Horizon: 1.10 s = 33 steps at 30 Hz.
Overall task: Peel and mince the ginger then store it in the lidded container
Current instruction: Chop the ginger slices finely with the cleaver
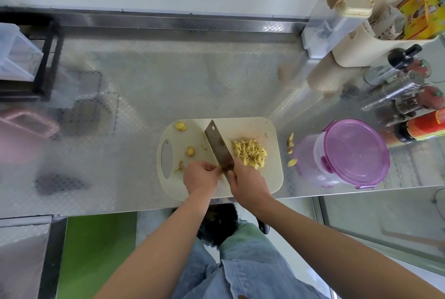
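Bare forearms reach forward over blue denim jeans (pixel 240 274) to a cream plastic cutting board (pixel 272 180) at the near edge of the patterned steel counter (pixel 144 106).

Right hand (pixel 248 183): fingers wrapped round the handle end of a rectangular steel cleaver (pixel 218 148). The handle itself is hidden under the palm. The blade runs away from the fingers, up and to the left.

Left hand (pixel 201 178): fingers curled, close against the blade's left face. Cannot tell whether they pinch any ginger.

A pile of pale yellow ginger strips (pixel 250 154) lies on the board just beyond the right fingers, right of the blade. Two small ginger chunks (pixel 180 126) sit beyond the left fingers, left of the blade. A few scraps lie just left of those fingers, near the board's handle slot.

Yellow-brown ginger offcuts (pixel 291 142) lie on the counter just off the board's right edge. A round clear plastic container with purple clip-on lid (pixel 354 151) stands to the right of the right fingers, past the offcuts, lid on.
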Each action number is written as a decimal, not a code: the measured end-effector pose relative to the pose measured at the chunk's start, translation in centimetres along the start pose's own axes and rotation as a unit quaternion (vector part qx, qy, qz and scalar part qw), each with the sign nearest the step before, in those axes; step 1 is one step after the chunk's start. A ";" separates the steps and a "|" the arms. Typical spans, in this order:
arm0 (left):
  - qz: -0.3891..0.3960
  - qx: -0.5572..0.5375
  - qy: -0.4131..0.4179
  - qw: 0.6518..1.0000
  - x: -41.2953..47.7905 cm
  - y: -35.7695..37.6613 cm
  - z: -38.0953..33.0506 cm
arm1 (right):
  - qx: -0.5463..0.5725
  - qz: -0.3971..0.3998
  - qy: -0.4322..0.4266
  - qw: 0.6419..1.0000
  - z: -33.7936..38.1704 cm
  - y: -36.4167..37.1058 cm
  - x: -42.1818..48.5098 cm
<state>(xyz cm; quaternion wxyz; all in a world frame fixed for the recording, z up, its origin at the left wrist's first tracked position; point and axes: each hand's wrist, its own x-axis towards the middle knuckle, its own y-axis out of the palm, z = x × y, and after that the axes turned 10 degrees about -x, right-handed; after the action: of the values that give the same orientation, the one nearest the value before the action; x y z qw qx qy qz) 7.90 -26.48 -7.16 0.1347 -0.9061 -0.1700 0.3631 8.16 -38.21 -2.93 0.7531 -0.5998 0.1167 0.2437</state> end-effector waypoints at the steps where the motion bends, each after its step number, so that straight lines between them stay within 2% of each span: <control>1: 0.000 0.000 0.002 1.000 0.0 0.0 -0.1 | -0.008 0.002 0.001 1.000 0.1 0.1 0.1; 9: 0.007 -0.001 0.005 1.000 -0.3 -0.2 -0.2 | -0.041 0.011 0.015 0.999 0.9 0.4 0.6; 18: 0.001 0.002 -0.004 1.000 -0.5 -0.1 -0.4 | 0.012 -0.030 0.007 0.999 0.1 -0.2 1.1; 33: 0.001 0.015 0.014 1.000 -0.6 -0.2 -0.5 | -0.011 -0.009 -0.004 1.000 0.1 -0.3 -0.5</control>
<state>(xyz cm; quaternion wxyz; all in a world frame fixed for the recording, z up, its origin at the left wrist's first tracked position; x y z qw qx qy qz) 7.81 -26.63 -6.43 0.1502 -0.9090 -0.1623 0.3534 7.87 -38.25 -2.36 0.7493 -0.6080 0.1052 0.2404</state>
